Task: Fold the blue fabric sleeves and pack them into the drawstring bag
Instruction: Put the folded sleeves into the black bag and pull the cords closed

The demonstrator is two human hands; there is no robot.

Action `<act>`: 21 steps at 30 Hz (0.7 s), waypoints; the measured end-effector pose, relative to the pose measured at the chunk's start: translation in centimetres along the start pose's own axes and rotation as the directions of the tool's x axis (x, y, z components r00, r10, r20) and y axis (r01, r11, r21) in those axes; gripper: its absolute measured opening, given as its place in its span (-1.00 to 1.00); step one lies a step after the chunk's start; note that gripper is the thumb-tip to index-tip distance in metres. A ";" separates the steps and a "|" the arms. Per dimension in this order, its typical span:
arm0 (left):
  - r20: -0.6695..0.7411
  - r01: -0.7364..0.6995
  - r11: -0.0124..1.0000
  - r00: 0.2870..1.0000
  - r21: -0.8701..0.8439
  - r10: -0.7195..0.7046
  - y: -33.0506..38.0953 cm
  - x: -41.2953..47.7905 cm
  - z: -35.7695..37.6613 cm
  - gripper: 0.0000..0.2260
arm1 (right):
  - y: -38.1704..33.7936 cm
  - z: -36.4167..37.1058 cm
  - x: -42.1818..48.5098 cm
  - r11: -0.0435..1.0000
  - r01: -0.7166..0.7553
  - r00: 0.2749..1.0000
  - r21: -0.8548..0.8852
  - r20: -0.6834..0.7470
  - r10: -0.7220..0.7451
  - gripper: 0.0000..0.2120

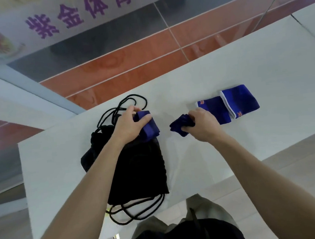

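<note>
On the left part of the white counter point(243, 69) lies a black drawstring bag point(138, 170), flat, its gathered mouth pointing away from the person. Black cords point(114, 111) loop loosely beyond the mouth, and more loops trail off the bag's near end past the counter's edge. The left forearm reaches across the bag, hiding part of its upper half. The left hand point(128, 125) sits over the mouth, palm down, its fingers point(133, 109) and thumb curled round a folded blue sleeve point(150, 129). This sleeve rests at the bag's top right corner, half on the black cloth and half on the counter.

Just to the right, apart from that sleeve, the right hand point(204, 124) is bent at the wrist with its fingers point(192, 114) closed on a bunched blue sleeve point(180, 127), which pokes out leftward and touches the counter.

Beyond the right hand two flat sleeves lie side by side on the counter, touching or slightly overlapped: the nearer flat sleeve point(214, 112), partly hidden by the knuckles, and the farther flat sleeve point(242, 100), both with white bands and small orange marks.

Behind the counter runs an orange tiled wall point(129, 64), with a sign point(79, 13) in purple characters above it.
</note>
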State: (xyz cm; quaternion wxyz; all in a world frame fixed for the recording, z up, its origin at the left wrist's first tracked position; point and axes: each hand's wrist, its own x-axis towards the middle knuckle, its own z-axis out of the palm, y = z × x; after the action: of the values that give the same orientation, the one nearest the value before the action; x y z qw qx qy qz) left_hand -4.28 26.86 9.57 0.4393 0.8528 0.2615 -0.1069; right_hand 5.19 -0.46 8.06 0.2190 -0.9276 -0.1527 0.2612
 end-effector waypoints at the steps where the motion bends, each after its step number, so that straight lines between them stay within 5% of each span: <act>1: -0.029 -0.025 0.999 0.999 0.041 0.027 -0.9 -0.7 -1.6 -0.70 | -0.5 0.3 -1.7 0.995 0.023 0.998 0.093 -0.063 -0.017 -0.78; 5: 0.174 -0.138 0.953 0.980 0.270 0.093 -5.8 -3.3 -5.2 -0.79 | -5.5 3.2 -8.6 0.929 0.187 0.977 0.320 -0.160 -0.141 -0.82; 10: 0.467 -0.324 0.828 0.880 0.458 0.086 -11.2 -4.3 -5.4 -0.70 | -13.2 10.4 -12.5 0.946 0.265 0.921 0.186 0.240 -0.306 -0.74; 13: 0.576 -0.475 0.678 0.812 0.561 0.093 -13.2 -4.3 -4.6 -0.52 | -15.2 14.4 -12.2 0.974 0.226 0.877 0.034 0.427 -0.218 -0.71; 16: 0.568 -0.497 0.567 0.820 0.656 0.061 -14.6 -3.8 -4.7 -0.32 | -14.5 16.4 -12.7 0.984 0.126 0.874 -0.130 0.483 -0.048 -0.65; 21: 0.515 -0.320 0.669 0.850 0.671 -0.111 -16.6 -2.8 -6.9 -0.15 | -10.8 15.2 -13.7 0.972 0.050 0.921 -0.228 0.387 0.043 -0.78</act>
State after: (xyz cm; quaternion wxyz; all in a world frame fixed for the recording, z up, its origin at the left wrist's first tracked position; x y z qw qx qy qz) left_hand -15.98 39.35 3.28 0.1169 0.9087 0.0168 -0.4004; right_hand -16.27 8.31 7.36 0.0742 -0.8761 -0.2246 0.4202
